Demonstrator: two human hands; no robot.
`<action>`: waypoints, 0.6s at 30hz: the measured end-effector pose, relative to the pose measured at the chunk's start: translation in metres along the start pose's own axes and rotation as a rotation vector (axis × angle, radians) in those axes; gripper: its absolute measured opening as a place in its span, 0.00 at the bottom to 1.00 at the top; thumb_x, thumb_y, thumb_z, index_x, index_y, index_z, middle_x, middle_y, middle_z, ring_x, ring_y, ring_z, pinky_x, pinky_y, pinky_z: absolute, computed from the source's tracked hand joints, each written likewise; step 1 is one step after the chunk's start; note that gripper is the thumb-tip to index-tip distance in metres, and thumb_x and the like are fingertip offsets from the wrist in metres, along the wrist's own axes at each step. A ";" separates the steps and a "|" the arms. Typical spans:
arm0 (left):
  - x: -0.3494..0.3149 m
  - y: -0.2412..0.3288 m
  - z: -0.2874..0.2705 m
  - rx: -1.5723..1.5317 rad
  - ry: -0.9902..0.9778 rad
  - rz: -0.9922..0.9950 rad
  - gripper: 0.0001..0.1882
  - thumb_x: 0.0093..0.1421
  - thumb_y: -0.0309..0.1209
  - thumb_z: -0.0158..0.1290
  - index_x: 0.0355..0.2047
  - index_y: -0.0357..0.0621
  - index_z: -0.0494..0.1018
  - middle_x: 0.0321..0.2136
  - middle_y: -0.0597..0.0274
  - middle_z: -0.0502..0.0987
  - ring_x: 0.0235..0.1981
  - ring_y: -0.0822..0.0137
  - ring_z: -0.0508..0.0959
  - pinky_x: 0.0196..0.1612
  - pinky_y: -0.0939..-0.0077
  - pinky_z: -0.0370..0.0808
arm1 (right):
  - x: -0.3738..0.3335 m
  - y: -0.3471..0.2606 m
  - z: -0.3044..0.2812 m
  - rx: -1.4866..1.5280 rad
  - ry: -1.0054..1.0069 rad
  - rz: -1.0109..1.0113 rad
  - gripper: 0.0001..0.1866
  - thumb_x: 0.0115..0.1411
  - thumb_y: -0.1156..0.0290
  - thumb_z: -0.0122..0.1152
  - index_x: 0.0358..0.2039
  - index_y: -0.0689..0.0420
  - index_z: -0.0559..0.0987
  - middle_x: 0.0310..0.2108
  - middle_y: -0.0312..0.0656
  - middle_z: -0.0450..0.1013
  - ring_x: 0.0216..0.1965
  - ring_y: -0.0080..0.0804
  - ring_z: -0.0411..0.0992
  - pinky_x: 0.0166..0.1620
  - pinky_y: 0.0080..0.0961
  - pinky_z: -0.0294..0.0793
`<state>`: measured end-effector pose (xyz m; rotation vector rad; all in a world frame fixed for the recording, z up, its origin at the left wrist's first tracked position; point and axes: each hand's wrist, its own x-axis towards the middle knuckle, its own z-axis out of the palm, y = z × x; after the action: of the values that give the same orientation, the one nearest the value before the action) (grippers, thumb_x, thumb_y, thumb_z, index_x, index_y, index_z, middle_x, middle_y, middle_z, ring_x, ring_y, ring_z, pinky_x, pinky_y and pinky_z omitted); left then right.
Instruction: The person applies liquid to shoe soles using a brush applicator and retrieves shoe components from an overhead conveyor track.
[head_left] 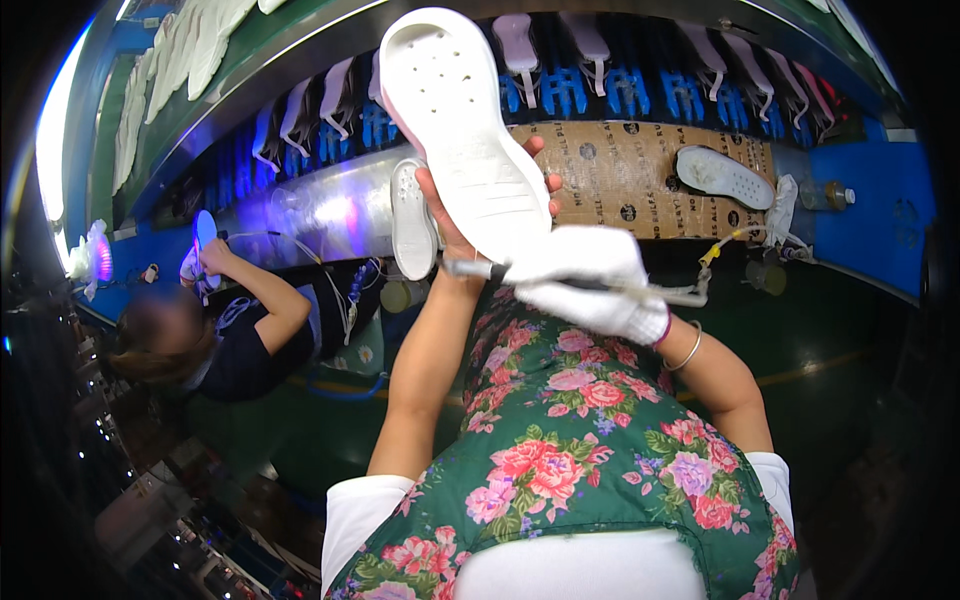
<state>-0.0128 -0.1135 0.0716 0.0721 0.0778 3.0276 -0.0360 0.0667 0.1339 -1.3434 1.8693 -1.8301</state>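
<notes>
A large white shoe sole point(468, 150) is held up by my left hand point(447, 218), whose fingers wrap round it from beneath and show along both edges. Small holes dot the upper end of the sole. My right hand point(590, 282), in a white knit glove, is closed on a slim brush-like tool point(476, 268). The tool's pale tip points left, beside my left wrist and just below the sole's lower end. A thin clear tube point(685, 297) trails from the right hand. The glove is slightly blurred and hides most of the grip.
On the bench lie another white sole point(412, 220) and a greyish sole point(725, 177) on brown cardboard point(610, 180). Behind them, pale soles hang in a row on a rack point(625, 90). A clear bottle point(828, 195) stands right. A co-worker point(240, 320) works at left.
</notes>
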 end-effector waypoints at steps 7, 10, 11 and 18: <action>0.007 0.019 0.009 0.222 -0.025 -0.190 0.54 0.47 0.71 0.57 0.64 0.48 0.58 0.49 0.48 0.65 0.38 0.47 0.69 0.37 0.59 0.71 | -0.005 -0.004 0.009 -0.063 -0.009 -0.038 0.11 0.50 0.77 0.70 0.36 0.55 0.85 0.33 0.42 0.81 0.33 0.38 0.80 0.39 0.26 0.79; 0.010 0.026 0.014 0.236 -0.098 -0.225 0.54 0.48 0.71 0.56 0.63 0.44 0.58 0.50 0.48 0.64 0.39 0.49 0.69 0.34 0.61 0.70 | -0.008 -0.006 0.007 0.189 0.079 0.194 0.10 0.51 0.77 0.69 0.36 0.57 0.85 0.34 0.44 0.81 0.34 0.36 0.80 0.39 0.26 0.79; 0.021 0.028 0.007 0.120 -0.247 -0.296 0.56 0.49 0.72 0.53 0.64 0.40 0.59 0.52 0.36 0.66 0.40 0.44 0.73 0.36 0.56 0.76 | -0.002 -0.005 -0.002 -0.033 0.161 0.181 0.09 0.51 0.77 0.70 0.36 0.59 0.85 0.35 0.46 0.81 0.35 0.35 0.80 0.39 0.26 0.78; 0.034 0.032 0.010 0.303 -0.242 -0.456 0.59 0.45 0.74 0.54 0.63 0.37 0.59 0.47 0.43 0.68 0.30 0.57 0.73 0.26 0.72 0.64 | -0.015 -0.014 0.015 -0.207 -0.027 -0.117 0.19 0.48 0.77 0.71 0.43 0.50 0.82 0.41 0.46 0.80 0.29 0.39 0.78 0.32 0.30 0.76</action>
<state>-0.0499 -0.1413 0.0850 0.3878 0.4617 2.5087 -0.0107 0.0693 0.1359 -1.5678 2.0536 -1.6977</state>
